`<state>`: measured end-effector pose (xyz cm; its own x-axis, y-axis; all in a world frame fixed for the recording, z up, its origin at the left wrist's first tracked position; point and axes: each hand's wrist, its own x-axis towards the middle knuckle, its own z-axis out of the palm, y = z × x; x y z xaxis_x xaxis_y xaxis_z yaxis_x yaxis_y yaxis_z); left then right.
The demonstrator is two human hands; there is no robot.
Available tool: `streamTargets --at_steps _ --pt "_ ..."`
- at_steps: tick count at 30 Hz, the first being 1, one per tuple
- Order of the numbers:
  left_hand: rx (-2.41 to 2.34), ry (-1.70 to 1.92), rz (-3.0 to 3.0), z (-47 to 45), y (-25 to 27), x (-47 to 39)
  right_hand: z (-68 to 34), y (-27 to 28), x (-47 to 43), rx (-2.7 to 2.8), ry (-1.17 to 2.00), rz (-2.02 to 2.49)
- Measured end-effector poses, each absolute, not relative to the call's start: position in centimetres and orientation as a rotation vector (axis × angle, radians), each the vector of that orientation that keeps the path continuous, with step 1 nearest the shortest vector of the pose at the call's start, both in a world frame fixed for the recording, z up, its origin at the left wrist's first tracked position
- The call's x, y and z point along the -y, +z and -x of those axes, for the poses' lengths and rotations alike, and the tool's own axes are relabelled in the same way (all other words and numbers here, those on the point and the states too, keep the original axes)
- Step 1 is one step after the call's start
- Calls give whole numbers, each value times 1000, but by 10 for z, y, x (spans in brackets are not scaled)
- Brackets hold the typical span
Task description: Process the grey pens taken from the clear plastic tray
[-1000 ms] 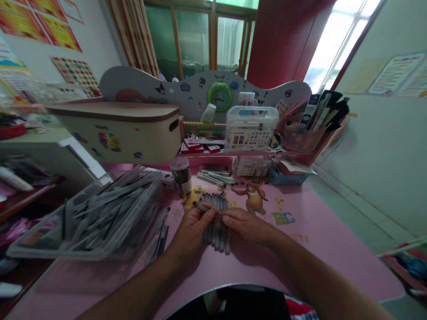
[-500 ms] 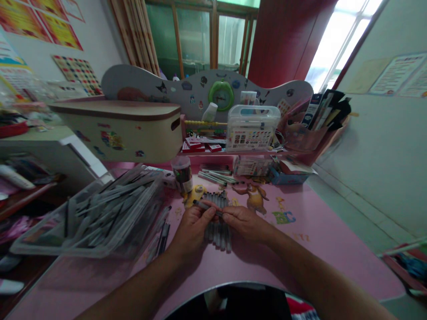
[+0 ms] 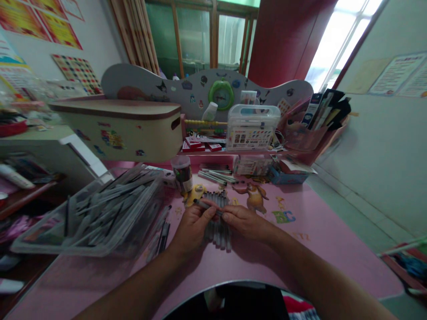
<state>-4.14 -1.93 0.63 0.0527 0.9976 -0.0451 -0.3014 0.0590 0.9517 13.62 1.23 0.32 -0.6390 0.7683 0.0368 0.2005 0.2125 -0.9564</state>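
Between my two hands a grey pen with a dark end (image 3: 201, 204) is held slantwise. My left hand (image 3: 191, 226) pinches it with thumb and fingers near its middle. The fingertips of my right hand (image 3: 245, 220) close on its other end, which they partly hide. Just beneath lies a row of similar grey pens (image 3: 218, 240) side by side on the pink desk (image 3: 263, 271), dark ends pointing away from me; my hands cover the middle of the row.
On the left stands a clear plastic bin (image 3: 63, 252) full of pens, with a few dark pens (image 3: 163, 238) beside it. Behind are a clear jar (image 3: 183, 174), a loose pen pile (image 3: 213, 177), a clear marker case (image 3: 251, 133) and a blue box (image 3: 289, 177).
Hardly anything differs. Both hands keep the same hold on the pen, and the row beneath lies as before; the view has shifted very slightly.
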Motion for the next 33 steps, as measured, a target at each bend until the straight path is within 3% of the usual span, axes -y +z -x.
streamTargets --at_steps 13,24,33 --pt "-888 1287 -831 53 -4 1 -143 0 -17 1807 1564 952" --pt "-552 803 -704 57 -4 9 -126 -11 -14 1035 1772 836" --pt "-526 850 -603 54 -5 8 -131 -22 -17 1006 1904 856"
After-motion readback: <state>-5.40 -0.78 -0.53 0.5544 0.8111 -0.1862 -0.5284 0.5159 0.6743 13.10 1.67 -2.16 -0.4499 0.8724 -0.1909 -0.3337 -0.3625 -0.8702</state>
